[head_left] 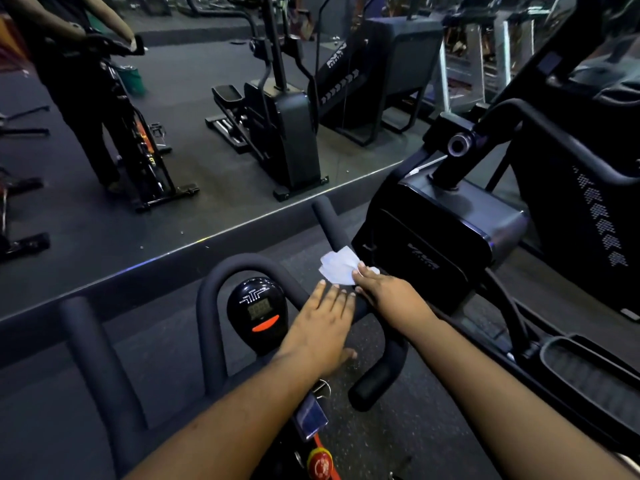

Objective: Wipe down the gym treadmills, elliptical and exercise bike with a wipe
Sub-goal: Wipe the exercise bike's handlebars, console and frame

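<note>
Both hands are on the exercise bike's handlebar (221,271) right now. The right hand (388,292) has its fingers curled over a crumpled white wipe (337,268), pressing it against the right-side bar just where the grip angles up toward the mirror. The left hand (322,327) sits flat beside it, fingers straight and together, palm down on the same bar, not gripping anything, just resting there and nearly touching the right hand.

Between the curved bars is the bike's little console (258,311), a black oval with a small display and an orange strip under it. A red knob (320,464) shows low down on the frame.

Just to the right stands the elliptical (443,230), dark housing, pedal tray near the edge. The wall mirror (173,150) ahead reflects the person at the bike — plus another machine.
</note>
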The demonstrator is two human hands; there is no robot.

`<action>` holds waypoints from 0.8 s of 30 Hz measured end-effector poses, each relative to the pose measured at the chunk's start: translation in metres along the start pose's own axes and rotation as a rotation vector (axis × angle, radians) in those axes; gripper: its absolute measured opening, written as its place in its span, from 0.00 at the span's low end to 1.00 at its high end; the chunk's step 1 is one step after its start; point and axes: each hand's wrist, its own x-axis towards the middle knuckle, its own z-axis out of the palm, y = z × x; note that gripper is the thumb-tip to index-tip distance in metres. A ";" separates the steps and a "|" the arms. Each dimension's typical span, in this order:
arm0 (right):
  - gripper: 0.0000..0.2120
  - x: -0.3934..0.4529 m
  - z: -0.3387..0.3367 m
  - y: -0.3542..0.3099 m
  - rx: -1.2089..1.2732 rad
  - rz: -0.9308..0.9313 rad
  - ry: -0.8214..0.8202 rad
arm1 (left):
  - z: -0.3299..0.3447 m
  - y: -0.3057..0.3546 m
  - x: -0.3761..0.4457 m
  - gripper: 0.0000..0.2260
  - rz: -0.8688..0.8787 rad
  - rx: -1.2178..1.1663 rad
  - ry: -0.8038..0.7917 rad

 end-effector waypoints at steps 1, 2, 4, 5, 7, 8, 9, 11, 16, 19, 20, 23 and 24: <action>0.17 -0.009 -0.002 0.003 -0.013 0.005 -0.030 | 0.000 0.000 0.000 0.46 -0.003 -0.002 -0.008; 0.17 -0.018 -0.006 0.005 -0.032 0.010 -0.055 | 0.000 0.000 0.000 0.46 -0.002 0.003 -0.014; 0.15 -0.026 -0.016 0.007 -0.097 0.014 -0.107 | 0.000 0.000 0.000 0.46 0.003 0.028 -0.035; 0.14 -0.028 -0.022 0.007 -0.122 0.021 -0.119 | 0.000 0.000 0.000 0.46 0.005 0.036 -0.047; 0.16 -0.037 -0.029 0.001 -0.111 0.046 -0.088 | -0.003 0.000 0.000 0.46 0.008 0.041 -0.067; 0.19 -0.040 -0.028 -0.003 -0.095 0.066 -0.063 | -0.003 0.000 0.000 0.46 0.008 0.039 -0.074; 0.19 -0.046 -0.026 -0.007 -0.081 0.095 -0.050 | -0.004 0.000 0.000 0.46 0.009 0.039 -0.074; 0.13 -0.057 -0.020 -0.020 -0.100 0.166 -0.058 | -0.003 -0.001 0.000 0.45 0.010 0.039 -0.072; 0.14 -0.101 -0.016 -0.036 -0.011 0.338 0.019 | -0.006 -0.003 -0.006 0.40 0.053 -0.038 -0.021; 0.14 -0.128 -0.026 -0.053 0.493 0.558 0.304 | -0.009 -0.006 -0.013 0.37 0.050 -0.258 0.097; 0.13 -0.136 -0.030 -0.065 0.638 0.591 0.387 | -0.014 -0.005 -0.020 0.35 0.031 -0.375 0.147; 0.11 -0.152 -0.039 -0.106 0.994 0.601 0.539 | -0.030 0.005 -0.043 0.30 -0.095 -0.805 0.155; 0.11 -0.159 -0.040 -0.122 1.070 0.615 0.584 | -0.034 0.009 -0.054 0.28 -0.116 -0.920 0.117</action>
